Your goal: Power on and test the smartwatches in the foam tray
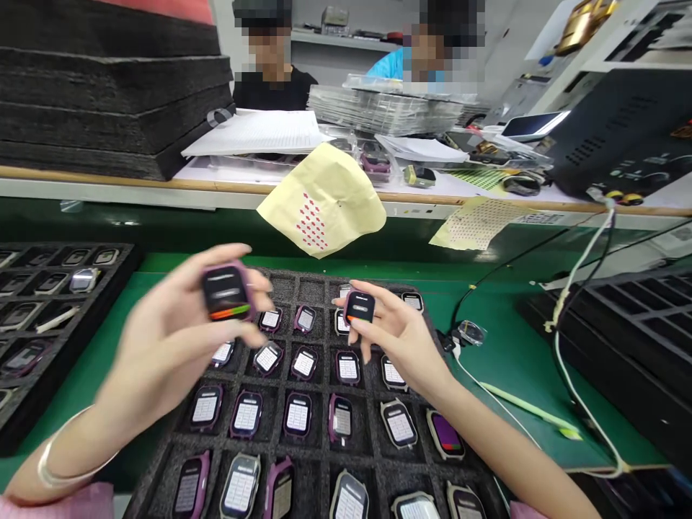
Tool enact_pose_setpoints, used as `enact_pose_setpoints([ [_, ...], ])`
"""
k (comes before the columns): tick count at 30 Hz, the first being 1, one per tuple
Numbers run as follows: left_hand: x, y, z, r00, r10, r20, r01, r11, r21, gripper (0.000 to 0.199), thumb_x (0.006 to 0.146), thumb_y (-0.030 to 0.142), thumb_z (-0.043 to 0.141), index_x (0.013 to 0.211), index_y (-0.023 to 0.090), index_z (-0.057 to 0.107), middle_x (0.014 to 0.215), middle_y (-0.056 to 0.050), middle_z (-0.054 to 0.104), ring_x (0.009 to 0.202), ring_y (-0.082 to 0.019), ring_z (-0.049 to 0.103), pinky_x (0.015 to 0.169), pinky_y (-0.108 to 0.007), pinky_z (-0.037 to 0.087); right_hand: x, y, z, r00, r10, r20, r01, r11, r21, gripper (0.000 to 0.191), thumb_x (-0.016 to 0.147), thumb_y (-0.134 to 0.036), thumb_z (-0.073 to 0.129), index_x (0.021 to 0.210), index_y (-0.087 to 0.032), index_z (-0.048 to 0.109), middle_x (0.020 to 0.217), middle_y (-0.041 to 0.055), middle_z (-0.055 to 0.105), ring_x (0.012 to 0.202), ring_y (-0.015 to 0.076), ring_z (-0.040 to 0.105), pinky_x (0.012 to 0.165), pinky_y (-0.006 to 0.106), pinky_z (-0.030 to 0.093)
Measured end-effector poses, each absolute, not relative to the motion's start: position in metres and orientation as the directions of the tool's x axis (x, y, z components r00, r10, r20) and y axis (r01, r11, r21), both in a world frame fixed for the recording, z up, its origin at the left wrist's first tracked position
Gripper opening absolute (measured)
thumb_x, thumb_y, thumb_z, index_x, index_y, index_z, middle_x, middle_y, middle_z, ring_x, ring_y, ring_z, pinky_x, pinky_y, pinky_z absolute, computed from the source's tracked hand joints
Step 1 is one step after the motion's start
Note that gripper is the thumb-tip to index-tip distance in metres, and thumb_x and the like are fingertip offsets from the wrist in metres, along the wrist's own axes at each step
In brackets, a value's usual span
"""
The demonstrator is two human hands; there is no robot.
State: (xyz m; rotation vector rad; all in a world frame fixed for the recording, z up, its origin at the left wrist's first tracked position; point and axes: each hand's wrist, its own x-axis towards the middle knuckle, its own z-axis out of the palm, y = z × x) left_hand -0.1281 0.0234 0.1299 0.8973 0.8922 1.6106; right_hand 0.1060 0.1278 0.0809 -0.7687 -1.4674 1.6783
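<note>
Left tray: sitting along the surface's left edge, its cells holding watches.

Left hand: grip closing thumb and fingers around the left watch, a purple-cased piece. Its dark screen is facing the camera and showing an orange and green band; the watch is hanging above the middle tray's far left part.

Middle tray: lying on the surface, its cells carrying seated watches in purple and pale cases, many showing white screens.

Right hand: grip pinching the right watch, also purple, above the middle tray's far side. Its screen is facing the camera and showing a similar band. Both watches are being held up together, clear of their cells.

Green stick: lying right of the middle tray.

Right trays: standing along the surface's right edge.
</note>
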Motion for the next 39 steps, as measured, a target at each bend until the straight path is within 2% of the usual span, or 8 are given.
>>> enact_pose_setpoints([
  [2, -0.122, 0.040, 0.113, -0.075, 0.996, 0.039, -0.387, -0.065, 0.920, 0.058, 0.073, 0.006, 0.074, 0.125, 0.018, 0.054, 0.105, -0.008, 0.066, 0.091, -0.020, 0.064, 0.072, -0.027, 0.059, 0.107, 0.130, 0.068, -0.565, 0.824, 0.037, -0.155, -0.062, -0.986, 0.051, 0.082, -0.020, 0.070, 0.130, -0.023, 0.053, 0.119, 0.0135, 0.065, 0.069, 0.0167, 0.065, 0.044, 0.024, 0.053],
  [6, -0.107, 0.062, 0.080, 0.070, 0.995, -0.074, -0.333, 0.093, 0.938, 0.057, 0.076, 0.015, 0.074, 0.128, 0.018, 0.049, 0.103, -0.008, 0.066, 0.089, -0.019, 0.064, 0.071, -0.030, 0.061, 0.113, 0.129, 0.063, -0.608, 0.793, 0.053, -0.175, -0.069, -0.982, 0.050, 0.080, -0.015, 0.065, 0.129, -0.024, 0.055, 0.121, 0.0123, 0.065, 0.071, 0.0183, 0.067, 0.046, 0.025, 0.053],
  [10, -0.098, 0.065, 0.069, 0.107, 0.991, -0.076, -0.305, 0.105, 0.946, 0.054, 0.079, 0.016, 0.069, 0.128, 0.016, 0.047, 0.095, -0.007, 0.066, 0.083, -0.017, 0.065, 0.065, -0.028, 0.061, 0.113, 0.128, 0.065, -0.604, 0.794, 0.066, -0.177, -0.052, -0.983, 0.045, 0.082, -0.015, 0.063, 0.126, -0.024, 0.058, 0.119, 0.0114, 0.066, 0.070, 0.0178, 0.067, 0.047, 0.025, 0.052],
  [18, -0.097, 0.061, 0.065, 0.221, 0.975, -0.009, -0.378, 0.095, 0.921, 0.061, 0.076, 0.007, 0.064, 0.132, 0.018, 0.043, 0.104, -0.009, 0.066, 0.093, -0.021, 0.065, 0.074, -0.035, 0.061, 0.106, 0.124, 0.062, -0.503, 0.860, 0.082, -0.061, 0.060, -0.996, 0.021, 0.087, -0.024, 0.067, 0.108, -0.021, 0.065, 0.096, 0.0080, 0.073, 0.049, 0.0100, 0.060, 0.038, 0.019, 0.041],
  [22, -0.097, 0.058, 0.063, 0.214, 0.977, -0.004, -0.381, 0.088, 0.920, 0.055, 0.083, 0.013, 0.061, 0.135, 0.018, 0.043, 0.106, -0.009, 0.065, 0.095, -0.021, 0.065, 0.077, -0.037, 0.061, 0.110, 0.126, 0.060, -0.552, 0.829, 0.092, -0.082, 0.056, -0.995, 0.024, 0.089, -0.023, 0.065, 0.113, -0.023, 0.065, 0.098, 0.0079, 0.072, 0.054, 0.0119, 0.063, 0.039, 0.019, 0.043],
  [27, -0.098, 0.061, 0.063, 0.161, 0.987, -0.019, -0.369, 0.078, 0.926, 0.052, 0.088, 0.025, 0.061, 0.135, 0.016, 0.043, 0.096, -0.009, 0.067, 0.089, -0.022, 0.066, 0.070, -0.035, 0.062, 0.114, 0.123, 0.061, -0.644, 0.760, 0.089, -0.151, -0.012, -0.988, 0.043, 0.086, -0.017, 0.066, 0.127, -0.028, 0.059, 0.115, 0.0094, 0.068, 0.068, 0.0166, 0.068, 0.047, 0.023, 0.051],
  [35, -0.099, 0.060, 0.065, 0.152, 0.988, 0.024, -0.369, 0.035, 0.929, 0.068, 0.075, 0.004, 0.068, 0.135, 0.016, 0.039, 0.100, -0.008, 0.065, 0.091, -0.019, 0.066, 0.075, -0.033, 0.062, 0.110, 0.118, 0.065, -0.603, 0.796, 0.047, -0.110, -0.025, -0.994, 0.049, 0.084, -0.017, 0.069, 0.130, -0.025, 0.056, 0.120, 0.0119, 0.065, 0.069, 0.0181, 0.070, 0.049, 0.027, 0.055],
  [39, -0.098, 0.060, 0.063, 0.131, 0.991, 0.001, -0.347, 0.045, 0.937, 0.068, 0.077, 0.007, 0.069, 0.136, 0.017, 0.037, 0.101, -0.007, 0.065, 0.089, -0.017, 0.066, 0.074, -0.030, 0.062, 0.113, 0.123, 0.060, -0.641, 0.764, 0.069, -0.192, -0.072, -0.979, 0.047, 0.083, -0.014, 0.064, 0.129, -0.024, 0.058, 0.118, 0.0115, 0.067, 0.071, 0.0199, 0.070, 0.049, 0.026, 0.055],
])
